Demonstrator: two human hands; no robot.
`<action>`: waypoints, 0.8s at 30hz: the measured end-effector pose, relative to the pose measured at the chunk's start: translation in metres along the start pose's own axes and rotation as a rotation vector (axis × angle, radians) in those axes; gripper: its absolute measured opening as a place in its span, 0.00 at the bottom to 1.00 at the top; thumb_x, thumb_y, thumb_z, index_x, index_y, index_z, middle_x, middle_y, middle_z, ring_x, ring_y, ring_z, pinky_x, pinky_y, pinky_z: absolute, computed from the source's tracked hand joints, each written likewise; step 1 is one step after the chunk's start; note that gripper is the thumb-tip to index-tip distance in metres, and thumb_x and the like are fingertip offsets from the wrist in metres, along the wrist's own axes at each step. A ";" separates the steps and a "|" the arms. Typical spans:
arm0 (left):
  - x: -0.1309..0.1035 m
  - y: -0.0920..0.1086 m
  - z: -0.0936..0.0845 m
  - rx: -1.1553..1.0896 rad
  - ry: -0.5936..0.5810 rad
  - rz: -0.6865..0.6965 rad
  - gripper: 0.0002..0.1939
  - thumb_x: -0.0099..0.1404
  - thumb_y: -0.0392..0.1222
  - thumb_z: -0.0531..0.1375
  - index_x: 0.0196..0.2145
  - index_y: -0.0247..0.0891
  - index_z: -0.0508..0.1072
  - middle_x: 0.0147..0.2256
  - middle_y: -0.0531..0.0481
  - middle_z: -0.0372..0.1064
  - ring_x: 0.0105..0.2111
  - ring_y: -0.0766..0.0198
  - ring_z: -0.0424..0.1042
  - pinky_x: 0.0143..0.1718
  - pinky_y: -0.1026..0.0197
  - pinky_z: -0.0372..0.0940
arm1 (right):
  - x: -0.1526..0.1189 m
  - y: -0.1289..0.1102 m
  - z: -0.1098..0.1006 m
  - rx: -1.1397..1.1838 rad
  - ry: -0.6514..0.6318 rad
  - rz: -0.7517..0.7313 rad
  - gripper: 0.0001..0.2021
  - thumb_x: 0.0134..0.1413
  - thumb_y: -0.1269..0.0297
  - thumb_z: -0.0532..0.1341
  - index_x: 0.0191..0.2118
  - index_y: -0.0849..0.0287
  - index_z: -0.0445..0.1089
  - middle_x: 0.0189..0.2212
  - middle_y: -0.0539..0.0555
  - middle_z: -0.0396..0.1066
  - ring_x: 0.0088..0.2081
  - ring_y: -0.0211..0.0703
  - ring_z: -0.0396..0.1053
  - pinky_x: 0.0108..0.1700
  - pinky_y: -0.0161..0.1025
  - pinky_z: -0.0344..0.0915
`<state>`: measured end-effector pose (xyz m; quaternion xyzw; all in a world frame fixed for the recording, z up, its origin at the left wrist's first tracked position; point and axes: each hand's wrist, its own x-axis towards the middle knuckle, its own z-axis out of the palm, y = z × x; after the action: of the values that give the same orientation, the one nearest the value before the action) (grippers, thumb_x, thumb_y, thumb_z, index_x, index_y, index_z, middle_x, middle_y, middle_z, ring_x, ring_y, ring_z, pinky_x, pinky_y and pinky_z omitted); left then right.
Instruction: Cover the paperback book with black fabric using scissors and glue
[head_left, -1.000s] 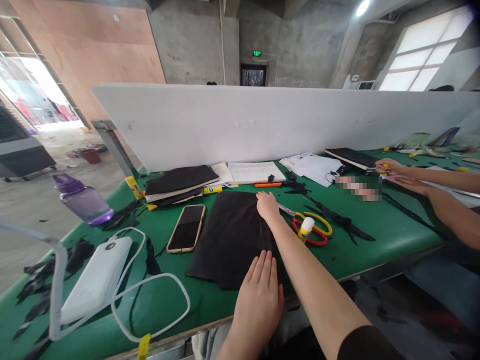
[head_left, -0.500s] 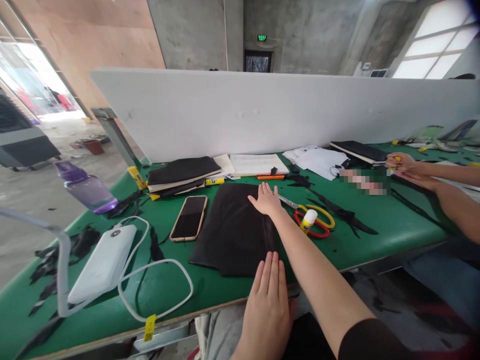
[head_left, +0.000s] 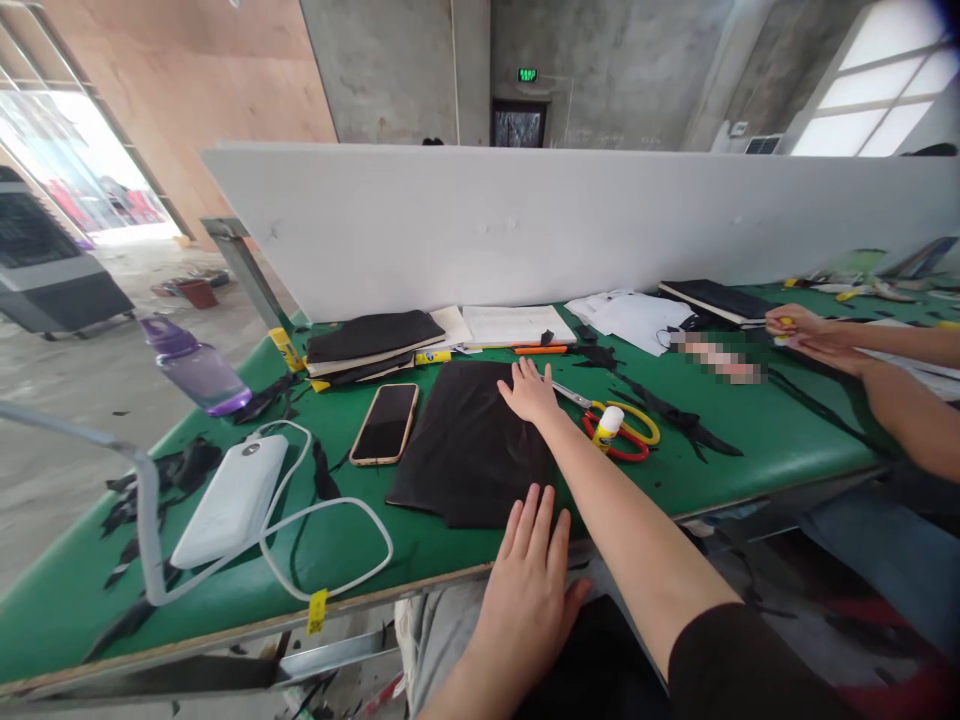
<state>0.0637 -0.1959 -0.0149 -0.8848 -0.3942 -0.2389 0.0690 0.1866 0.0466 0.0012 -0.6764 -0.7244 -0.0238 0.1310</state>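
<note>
A folded black cloth (head_left: 465, 440) lies flat on the green table (head_left: 420, 555) in front of me. My right hand (head_left: 529, 390) rests palm down on its far right part, fingers spread. My left hand (head_left: 529, 570) is at the cloth's near right corner, fingers stretched out and slightly apart, the fingertips on its edge. Neither hand holds anything. Just right of the cloth are scissors (head_left: 640, 425) with red and yellow handles and a glue stick (head_left: 608, 428). A phone (head_left: 385, 425) lies to the left of the cloth.
At the left are a white power bank (head_left: 232, 500) with a looped cable, a purple bottle (head_left: 196, 370) and black scraps. Behind the cloth lie notebooks (head_left: 375, 338) and papers (head_left: 626, 318). Another person's hands (head_left: 799, 328) are at the right. A white panel (head_left: 525, 235) stands along the back.
The view has shifted slightly. My left hand's fingers have spread a little, and it has moved slightly up along the cloth's edge. My right hand stays on the cloth.
</note>
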 end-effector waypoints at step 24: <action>-0.012 -0.092 -0.043 0.026 0.033 -0.075 0.17 0.62 0.37 0.56 0.49 0.41 0.68 0.49 0.47 0.71 0.52 0.57 0.67 0.58 0.43 0.55 | -0.208 0.003 -0.068 0.375 0.227 -0.485 0.15 0.51 0.64 0.66 0.46 0.53 0.70 0.45 0.54 0.72 0.49 0.46 0.67 0.55 0.51 0.60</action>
<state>-0.0265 -0.1544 0.0107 -0.8643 -0.4291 -0.2506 0.0779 0.2110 -0.1702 0.0196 -0.4414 -0.8369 0.0043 0.3238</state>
